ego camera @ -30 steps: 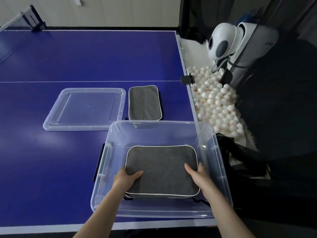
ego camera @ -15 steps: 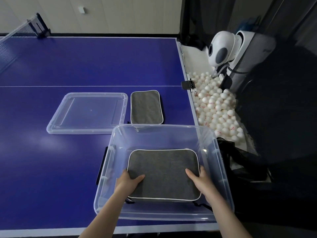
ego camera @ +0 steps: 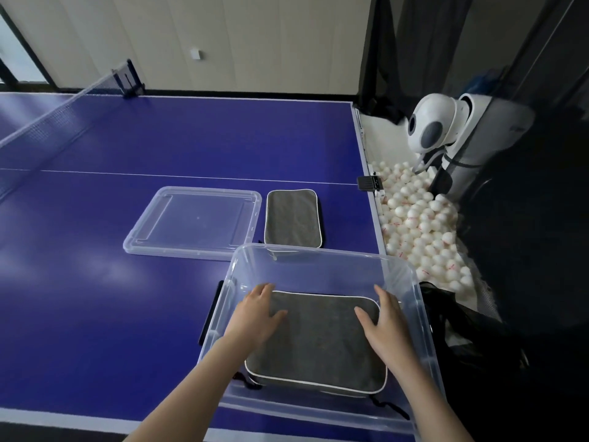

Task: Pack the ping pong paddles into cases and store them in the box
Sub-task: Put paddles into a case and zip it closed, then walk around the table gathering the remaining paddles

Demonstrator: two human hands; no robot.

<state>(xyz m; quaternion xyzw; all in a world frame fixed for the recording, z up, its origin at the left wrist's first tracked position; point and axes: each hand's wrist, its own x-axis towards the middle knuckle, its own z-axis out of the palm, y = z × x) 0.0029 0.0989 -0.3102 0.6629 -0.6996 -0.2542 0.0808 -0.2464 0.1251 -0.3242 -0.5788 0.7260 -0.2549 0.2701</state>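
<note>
A grey paddle case with white piping (ego camera: 318,342) lies flat inside the clear plastic box (ego camera: 411,291) at the table's near right corner. My left hand (ego camera: 255,314) rests over the case's far left corner with its fingers straight. Over the far right corner is my right hand (ego camera: 381,317), fingers also straight, thumb on the fabric. A second grey case (ego camera: 293,218) lies on the blue table just beyond the box. No bare paddle shows.
The box's clear lid (ego camera: 194,223) lies flat to the left of the second case. Off the table's right edge, a tray holds several white balls (ego camera: 420,224) below a white ball machine (ego camera: 436,126). The net (ego camera: 57,113) crosses the far left.
Both hands have slid from the near corners of the case toward its far corners, and their fingers have straightened. The view has tilted up and shows more of the wall.
</note>
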